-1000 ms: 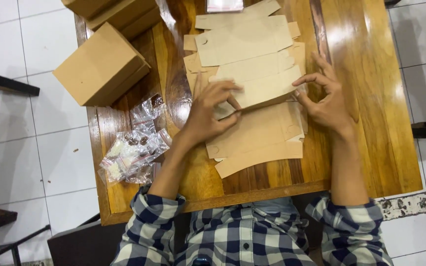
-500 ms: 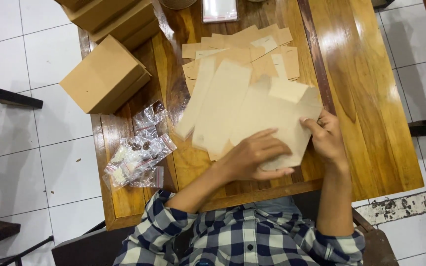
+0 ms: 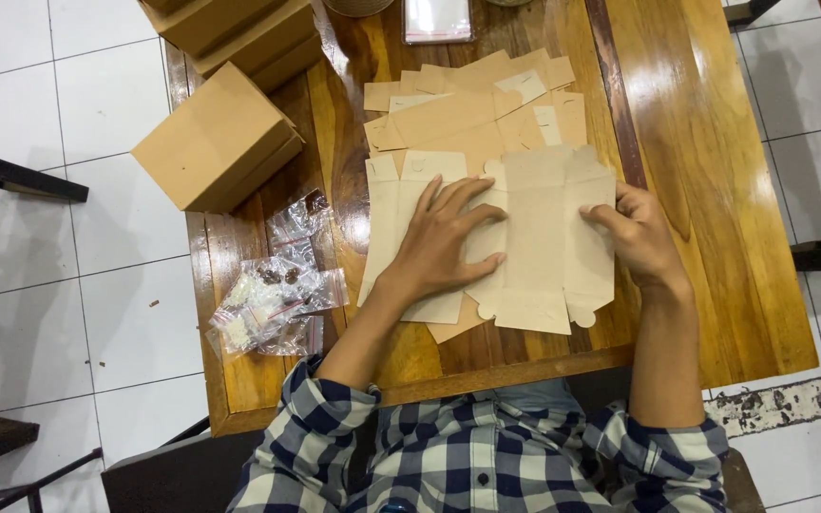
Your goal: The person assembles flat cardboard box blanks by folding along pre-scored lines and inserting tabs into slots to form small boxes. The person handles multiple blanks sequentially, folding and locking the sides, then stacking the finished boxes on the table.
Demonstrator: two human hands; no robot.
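Head view: left hand (image 3: 444,242) lies flat, fingers spread, pressing the flat cardboard box blank (image 3: 544,237) on the wooden table (image 3: 715,142); right hand (image 3: 634,237) pinches its right edge. Folding would go best held flat, creased along the scores. One loose blank pile (image 3: 472,109), four assembled boxes (image 3: 216,138), several clear bags (image 3: 273,299).

Left hand (image 3: 444,242) lies flat, fingers spread, on the cardboard sheet (image 3: 534,237); right hand (image 3: 640,237) pinches that sheet's right edge, wrist bent.

Person in a blue, white and black checked shirt (image 3: 486,456), sleeves rolled to the elbows; forearms and hands bare.
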